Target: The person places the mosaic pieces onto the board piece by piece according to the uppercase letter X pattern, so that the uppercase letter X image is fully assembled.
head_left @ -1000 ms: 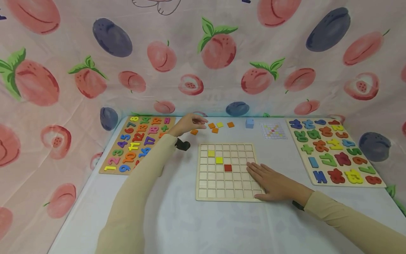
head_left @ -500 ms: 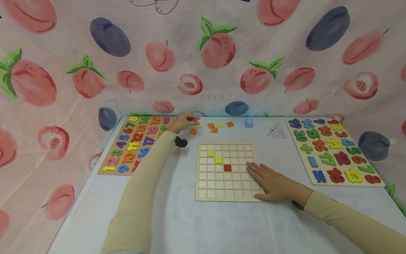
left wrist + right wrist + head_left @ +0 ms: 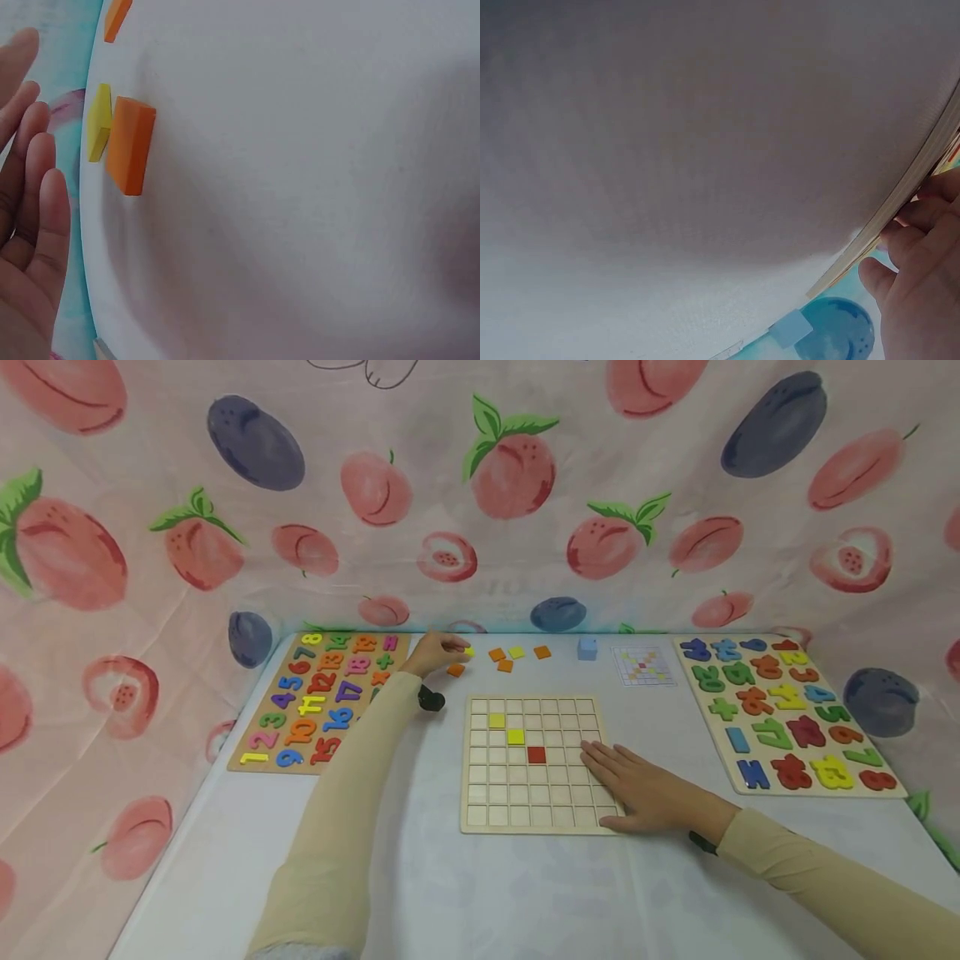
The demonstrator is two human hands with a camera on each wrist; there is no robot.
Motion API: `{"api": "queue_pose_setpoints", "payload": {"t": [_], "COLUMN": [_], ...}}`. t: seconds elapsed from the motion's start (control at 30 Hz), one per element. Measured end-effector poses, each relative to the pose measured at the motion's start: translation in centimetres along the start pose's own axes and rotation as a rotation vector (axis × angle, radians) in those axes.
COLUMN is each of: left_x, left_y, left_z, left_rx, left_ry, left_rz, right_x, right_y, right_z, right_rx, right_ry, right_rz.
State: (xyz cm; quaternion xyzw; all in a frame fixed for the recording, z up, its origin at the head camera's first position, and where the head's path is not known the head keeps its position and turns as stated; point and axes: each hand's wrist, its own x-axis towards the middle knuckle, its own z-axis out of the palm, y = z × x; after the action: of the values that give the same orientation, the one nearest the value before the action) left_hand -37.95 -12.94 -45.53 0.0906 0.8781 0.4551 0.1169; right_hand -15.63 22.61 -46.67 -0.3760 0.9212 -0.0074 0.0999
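My left hand [image 3: 437, 652] is at the back of the table, its fingertips by a yellow tile [image 3: 469, 652]. In the left wrist view its fingers are loosely extended, with a gap to the yellow tile [image 3: 99, 124] and the orange tile [image 3: 130, 146]. My right hand [image 3: 648, 789] rests flat on the right edge of a wooden grid board [image 3: 498, 795]. On the board, two yellow tiles, one of them the upper yellow tile [image 3: 497, 720], and a red tile [image 3: 536, 755] form a diagonal.
Several loose orange and yellow tiles lie behind the board, including an orange tile [image 3: 542, 652]. A blue block [image 3: 587, 649] and a printed pattern card [image 3: 643, 667] are farther right. Number puzzle boards flank the table, a left one [image 3: 247, 767] and a right one [image 3: 750, 788].
My left hand has drawn slightly left, and the yellow tile by its fingertips has come into view. The right hand stays on the board. The head view has shifted a little.
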Motion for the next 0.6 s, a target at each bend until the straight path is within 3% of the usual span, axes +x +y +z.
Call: {"api": "queue_pose_setpoints", "payload": {"t": [0.23, 0.47, 0.6], "left_x": [0.3, 0.4, 0.4], "left_y": [-0.5, -0.9, -1.6], "left_z": [0.2, 0.2, 0.0], "left_rx": [0.028, 0.101, 0.09], "left_ry": [0.004, -0.053, -0.063], "left_rz": [-0.012, -0.043, -0.052], "right_x": [0.0, 0.0, 0.0], "right_y": [0.0, 0.0, 0.0], "right_z": [-0.1, -0.1, 0.0], "right_rx": [-0.003, -0.01, -0.007], "right_ry": [0.0, -0.004, 0.001], "right_rz": [0.001, 0.001, -0.004]}}
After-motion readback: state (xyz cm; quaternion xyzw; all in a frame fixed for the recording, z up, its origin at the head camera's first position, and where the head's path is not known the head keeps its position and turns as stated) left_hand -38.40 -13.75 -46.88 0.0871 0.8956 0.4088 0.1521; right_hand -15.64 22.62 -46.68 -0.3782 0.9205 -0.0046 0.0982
